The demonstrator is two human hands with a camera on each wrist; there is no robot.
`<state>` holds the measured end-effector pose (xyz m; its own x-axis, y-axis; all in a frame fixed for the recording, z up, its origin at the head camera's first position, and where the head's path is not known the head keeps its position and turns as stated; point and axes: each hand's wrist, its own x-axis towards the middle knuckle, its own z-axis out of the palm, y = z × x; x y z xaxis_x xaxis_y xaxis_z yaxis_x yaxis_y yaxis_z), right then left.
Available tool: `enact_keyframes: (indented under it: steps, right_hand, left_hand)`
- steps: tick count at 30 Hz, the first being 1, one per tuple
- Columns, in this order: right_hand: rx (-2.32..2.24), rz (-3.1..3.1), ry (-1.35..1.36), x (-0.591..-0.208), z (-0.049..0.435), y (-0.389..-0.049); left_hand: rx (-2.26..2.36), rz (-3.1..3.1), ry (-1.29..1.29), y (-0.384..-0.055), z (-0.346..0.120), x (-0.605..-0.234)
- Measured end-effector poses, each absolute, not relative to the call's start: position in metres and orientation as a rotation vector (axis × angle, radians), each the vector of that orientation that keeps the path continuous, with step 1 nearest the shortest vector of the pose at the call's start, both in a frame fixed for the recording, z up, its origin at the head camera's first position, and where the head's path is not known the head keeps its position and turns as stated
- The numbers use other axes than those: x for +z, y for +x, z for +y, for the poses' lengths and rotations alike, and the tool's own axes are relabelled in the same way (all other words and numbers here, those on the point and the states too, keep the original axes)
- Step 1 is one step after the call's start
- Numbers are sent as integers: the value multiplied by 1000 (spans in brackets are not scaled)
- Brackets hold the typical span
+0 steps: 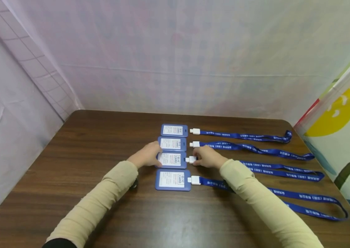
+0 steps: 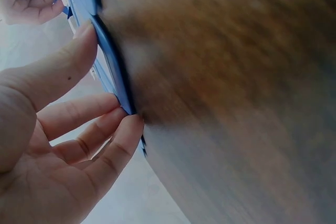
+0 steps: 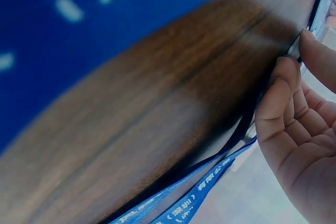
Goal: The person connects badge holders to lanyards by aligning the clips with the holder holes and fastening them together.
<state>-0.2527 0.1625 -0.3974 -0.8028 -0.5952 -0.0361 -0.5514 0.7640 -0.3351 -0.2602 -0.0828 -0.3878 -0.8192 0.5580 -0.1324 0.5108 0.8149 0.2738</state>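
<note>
Several blue ID badge holders lie in a column on the table. My left hand (image 1: 146,154) grips the left end of the third badge holder from the back (image 1: 171,159), thumb on one edge and fingertips on the other in the left wrist view (image 2: 116,77). My right hand (image 1: 208,156) pinches the white clip (image 1: 190,159) of a blue lanyard (image 1: 281,171); the clip's tip is at that holder's right edge. Whether it is hooked in, I cannot tell. The nearest badge holder (image 1: 171,186) has a white clip (image 1: 195,180) overlapping its right edge.
Behind lie two more badge holders (image 1: 174,130), their white clips (image 1: 195,131) just apart to the right. Blue lanyards (image 1: 255,137) stretch rightward across the brown wooden table (image 1: 94,144). The front lanyard (image 1: 305,196) passes under my right forearm. A pale curtain (image 1: 175,69) hangs behind.
</note>
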Motion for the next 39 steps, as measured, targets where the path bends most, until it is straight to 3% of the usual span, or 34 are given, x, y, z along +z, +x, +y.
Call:
enact_keyframes:
  steps: [39]
  right_hand:
    - [-433, 2757, -866, -395, 156, -258]
  left_hand:
    - [329, 2791, 841, -265, -81, -389]
